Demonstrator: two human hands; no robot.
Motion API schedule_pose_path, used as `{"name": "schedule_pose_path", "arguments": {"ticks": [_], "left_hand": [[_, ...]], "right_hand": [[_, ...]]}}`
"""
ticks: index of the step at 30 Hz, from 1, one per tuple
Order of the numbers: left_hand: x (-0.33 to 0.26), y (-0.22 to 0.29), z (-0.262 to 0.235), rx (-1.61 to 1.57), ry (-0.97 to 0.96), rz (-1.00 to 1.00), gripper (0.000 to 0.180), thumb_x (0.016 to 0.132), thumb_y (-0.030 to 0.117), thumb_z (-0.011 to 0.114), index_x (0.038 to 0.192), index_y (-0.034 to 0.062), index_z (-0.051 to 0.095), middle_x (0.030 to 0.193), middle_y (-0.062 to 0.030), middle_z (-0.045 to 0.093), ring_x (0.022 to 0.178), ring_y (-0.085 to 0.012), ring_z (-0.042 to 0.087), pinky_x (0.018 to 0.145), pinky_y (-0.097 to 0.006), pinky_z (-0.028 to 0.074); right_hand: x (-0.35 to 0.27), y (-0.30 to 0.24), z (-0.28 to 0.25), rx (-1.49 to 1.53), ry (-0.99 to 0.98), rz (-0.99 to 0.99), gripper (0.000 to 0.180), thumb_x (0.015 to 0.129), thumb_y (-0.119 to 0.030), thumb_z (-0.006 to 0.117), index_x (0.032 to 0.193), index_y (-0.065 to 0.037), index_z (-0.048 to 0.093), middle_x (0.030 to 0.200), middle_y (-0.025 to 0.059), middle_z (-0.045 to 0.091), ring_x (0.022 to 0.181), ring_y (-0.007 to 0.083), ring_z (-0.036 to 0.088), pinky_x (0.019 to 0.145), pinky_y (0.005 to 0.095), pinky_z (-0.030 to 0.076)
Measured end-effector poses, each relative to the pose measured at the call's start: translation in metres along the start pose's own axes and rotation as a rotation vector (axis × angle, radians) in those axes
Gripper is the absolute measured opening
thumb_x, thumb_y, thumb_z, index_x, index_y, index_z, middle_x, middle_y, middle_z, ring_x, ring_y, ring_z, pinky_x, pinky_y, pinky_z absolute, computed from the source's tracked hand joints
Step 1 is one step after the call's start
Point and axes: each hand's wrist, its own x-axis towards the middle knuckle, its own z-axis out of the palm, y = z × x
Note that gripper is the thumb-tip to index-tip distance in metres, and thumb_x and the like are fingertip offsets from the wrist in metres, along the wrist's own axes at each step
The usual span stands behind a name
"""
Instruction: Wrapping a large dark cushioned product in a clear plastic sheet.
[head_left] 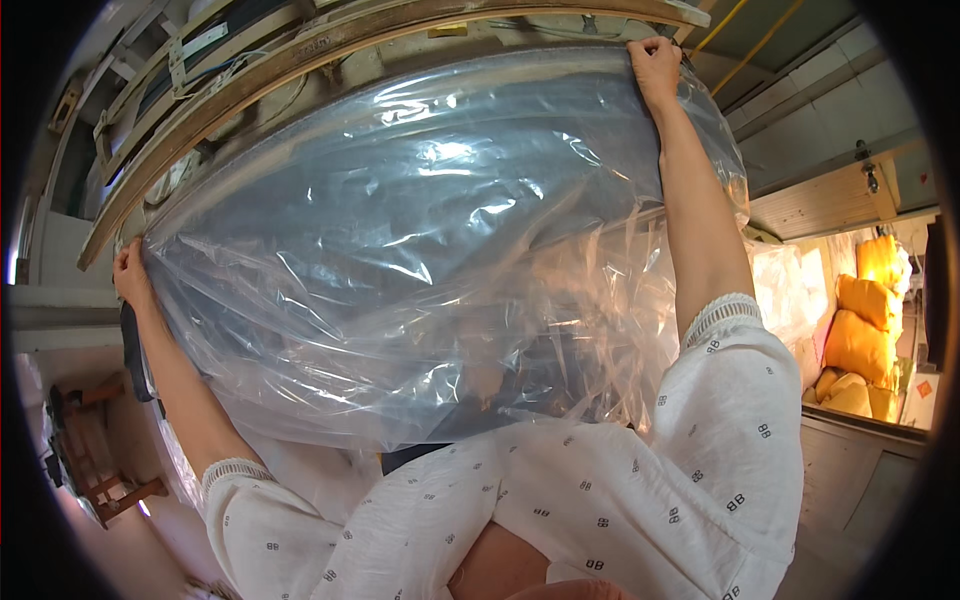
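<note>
A wide sheet of clear plastic film [430,230] hangs spread between my two raised arms, wrinkled and shining with reflections. Its upper edge runs along beneath a long wooden rail. At the far left, my left hand [130,275] is closed on the corner of the film, fingers pinched. High on the right, my right hand [656,70] grips the film's upper edge with its fingers curled, close to the end of the rail. The lower part of the film falls in loose folds in front of my body.
The curved-looking wooden rail [330,55] crosses the top, with more frame parts behind it. A wooden stool [95,450] lies at lower left. To the right, yellow sacks [862,330] are stacked beyond an opening, and a wooden board [825,205] juts out above them.
</note>
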Motion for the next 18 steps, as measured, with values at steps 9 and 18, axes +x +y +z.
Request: {"name": "schedule_pose_path", "arguments": {"ticks": [9,18], "left_hand": [[-0.014,0.019,0.000,-0.363,-0.103,-0.271,0.025,0.080,0.029,0.062,0.089,0.0065,0.055,0.084,-0.0004,0.055,0.072,-0.0096,0.049,0.056,-0.024,0.037],[-0.004,-0.003,-0.014,-0.436,-0.093,-0.312,0.028,0.084,0.030,0.059,0.098,0.0072,0.055,0.090,-0.0013,0.054,0.080,-0.0114,0.051,0.065,-0.024,0.037]], "right_hand": [[0.005,0.005,-0.005,0.022,0.108,0.148,0.046,0.067,-0.033,0.065,0.095,0.000,0.050,0.108,0.0216,0.042,0.102,0.0333,0.043,0.090,0.0384,0.035],[0.014,0.020,-0.001,0.197,0.178,0.167,0.047,0.078,-0.040,0.055,0.092,0.005,0.055,0.108,0.0266,0.044,0.105,0.0375,0.041,0.094,0.0384,0.030]]}}
